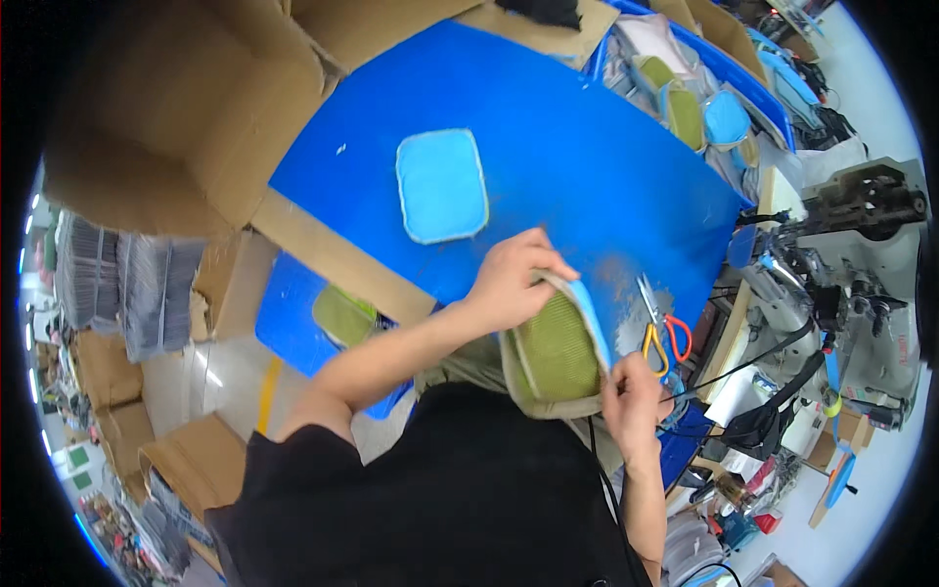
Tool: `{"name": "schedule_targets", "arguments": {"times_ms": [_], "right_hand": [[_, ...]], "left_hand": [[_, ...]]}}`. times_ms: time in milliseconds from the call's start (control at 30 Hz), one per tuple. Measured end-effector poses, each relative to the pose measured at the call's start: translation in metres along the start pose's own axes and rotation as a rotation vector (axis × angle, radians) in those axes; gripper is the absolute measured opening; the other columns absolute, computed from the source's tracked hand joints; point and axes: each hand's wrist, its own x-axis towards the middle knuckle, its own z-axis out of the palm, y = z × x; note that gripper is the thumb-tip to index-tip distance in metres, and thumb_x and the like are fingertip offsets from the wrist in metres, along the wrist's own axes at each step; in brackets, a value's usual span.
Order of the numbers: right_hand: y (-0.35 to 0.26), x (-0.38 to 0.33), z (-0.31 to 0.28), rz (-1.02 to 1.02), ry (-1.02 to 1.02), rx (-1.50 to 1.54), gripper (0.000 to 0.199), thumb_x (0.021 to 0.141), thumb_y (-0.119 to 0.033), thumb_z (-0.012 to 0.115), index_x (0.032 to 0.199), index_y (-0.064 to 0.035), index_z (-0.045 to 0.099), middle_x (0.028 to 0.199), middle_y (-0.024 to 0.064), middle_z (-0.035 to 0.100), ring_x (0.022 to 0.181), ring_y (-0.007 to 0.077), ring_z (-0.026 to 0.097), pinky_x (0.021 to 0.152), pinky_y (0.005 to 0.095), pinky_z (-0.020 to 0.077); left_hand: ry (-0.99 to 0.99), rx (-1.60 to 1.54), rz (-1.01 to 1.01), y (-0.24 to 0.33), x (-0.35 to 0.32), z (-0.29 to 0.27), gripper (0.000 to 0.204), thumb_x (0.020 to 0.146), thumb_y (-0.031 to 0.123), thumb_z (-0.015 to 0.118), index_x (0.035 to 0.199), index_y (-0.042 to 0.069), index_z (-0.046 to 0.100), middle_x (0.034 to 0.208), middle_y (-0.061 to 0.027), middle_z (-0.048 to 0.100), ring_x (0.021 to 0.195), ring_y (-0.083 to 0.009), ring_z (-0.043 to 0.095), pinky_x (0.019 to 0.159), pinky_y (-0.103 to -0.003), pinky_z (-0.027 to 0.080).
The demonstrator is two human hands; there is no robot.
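Near the front of the blue table (587,196), a green mesh fabric pouch (556,357) with beige edging and a light-blue side is held up in front of my body. My left hand (514,282) pinches its upper edge between thumb and fingers. Lower on the right, my right hand (632,399) is closed on the pouch's edge. A light-blue rounded fabric panel (442,186) with pale edging lies flat on the table, beyond my left hand. Scissors (667,338) with red and yellow handles rest right of the pouch, blades pointing away.
An open cardboard box (186,117) stands at the far left. A blue crate (724,59) of green and light-blue pouches sits at the back right. To the right is a sewing machine (831,284). Another green pouch (344,315) lies in a blue bin below the table.
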Motion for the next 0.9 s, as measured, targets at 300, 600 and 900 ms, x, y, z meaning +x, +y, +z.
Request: {"name": "schedule_targets", "arguments": {"times_ms": [300, 600, 900], "right_hand": [[0.055, 0.038, 0.023, 0.428, -0.265, 0.71, 0.019, 0.088, 0.0, 0.059, 0.082, -0.0091, 0.044, 0.068, -0.0016, 0.047, 0.057, 0.0095, 0.06, 0.047, 0.0264, 0.0511], [0.107, 0.111, 0.037, 0.423, 0.092, 1.486, 0.037, 0.105, -0.034, 0.059, 0.127, -0.0048, 0.059, 0.129, 0.0149, 0.063, 0.127, 0.0302, 0.058, 0.106, 0.0455, 0.0462], [0.087, 0.027, 0.072, 0.706, -0.11, 0.962, 0.06, 0.106, -0.048, 0.051, 0.146, -0.0034, 0.047, 0.141, 0.014, 0.057, 0.131, 0.0286, 0.055, 0.101, 0.0408, 0.0435]], "left_hand": [[0.118, 0.503, -0.308, -0.051, 0.0, -0.01, 0.033, 0.074, 0.022, 0.082, 0.07, 0.007, 0.053, 0.07, -0.0104, 0.06, 0.068, -0.0335, 0.062, 0.059, -0.046, 0.045], [0.248, 0.802, -0.033, -0.072, -0.014, -0.056, 0.063, 0.082, 0.038, 0.078, 0.134, 0.008, 0.06, 0.146, -0.0213, 0.053, 0.132, -0.041, 0.052, 0.11, -0.052, 0.042], [0.35, 0.649, -0.098, -0.105, -0.102, -0.051, 0.031, 0.078, 0.007, 0.07, 0.109, 0.014, 0.072, 0.103, -0.0058, 0.068, 0.099, -0.0281, 0.065, 0.079, -0.042, 0.056]]}}
